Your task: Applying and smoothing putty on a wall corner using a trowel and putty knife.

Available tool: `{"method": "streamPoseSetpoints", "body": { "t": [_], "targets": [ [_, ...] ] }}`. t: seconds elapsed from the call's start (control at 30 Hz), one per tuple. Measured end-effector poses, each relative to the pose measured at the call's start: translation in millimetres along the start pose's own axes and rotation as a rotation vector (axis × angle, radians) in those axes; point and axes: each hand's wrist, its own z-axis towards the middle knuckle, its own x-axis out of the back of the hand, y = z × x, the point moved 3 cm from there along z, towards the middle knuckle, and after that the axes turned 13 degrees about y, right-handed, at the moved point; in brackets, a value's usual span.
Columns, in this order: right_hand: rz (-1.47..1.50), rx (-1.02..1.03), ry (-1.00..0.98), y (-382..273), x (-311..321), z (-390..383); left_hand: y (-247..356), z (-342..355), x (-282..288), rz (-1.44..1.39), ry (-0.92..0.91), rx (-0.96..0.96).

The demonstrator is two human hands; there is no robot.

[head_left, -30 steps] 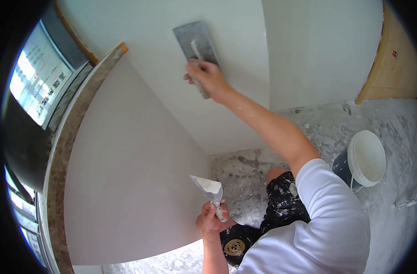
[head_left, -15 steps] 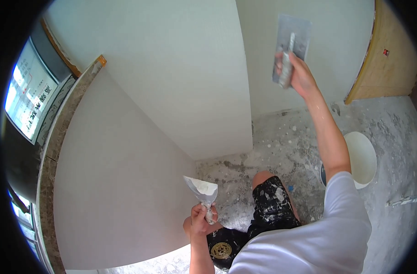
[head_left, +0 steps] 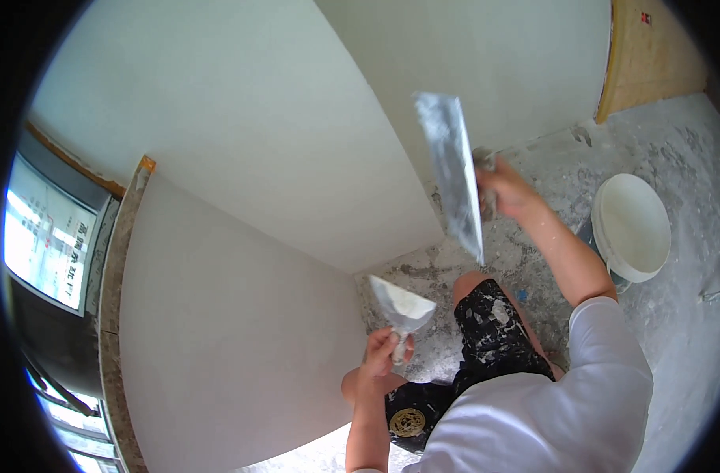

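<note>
My right hand (head_left: 503, 188) is closed round the handle of a flat steel plastering trowel (head_left: 452, 169). The trowel is turned on its side, its shiny blade facing left and held in front of the wall corner. Lower down, my left hand (head_left: 382, 351) grips the handle of a wide putty knife (head_left: 403, 307), blade up. White putty lies along the putty knife's blade. The two tools are apart. Neither appears to touch a wall.
Pale plastered walls (head_left: 242, 134) meet at an outer corner ahead, with a low wall (head_left: 234, 339) at left under a stone-edged sill (head_left: 111, 331) and window (head_left: 48, 236). A white bucket (head_left: 632, 225) stands on the stained concrete floor (head_left: 565, 162), right. A wooden board (head_left: 652, 55) is beyond.
My right hand has come down and nearer with the trowel, turning its blade from flat-on to sideways. My left hand with the putty knife is slightly farther right. The view has shifted.
</note>
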Motion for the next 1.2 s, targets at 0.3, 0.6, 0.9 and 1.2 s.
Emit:
{"method": "streamPoseSetpoints", "body": {
  "t": [0.3, 0.6, 0.9, 1.2],
  "targets": [
    [-0.691, -0.373, -0.625, 105, -49, -29, -13, -1, 13, -0.245, -0.019, -0.077],
    [-0.013, -0.060, 0.231, 62, -26, 18, 5, -31, 56, -0.341, 0.108, -0.168],
    [0.016, 0.048, 0.202, 51, -50, 65, 0, -31, 54, -0.320, 0.161, -0.190],
    [-0.072, -0.039, 0.308, 142, 4, 1, -3, -30, 55, -0.308, 0.175, -0.178]
  ]
}}
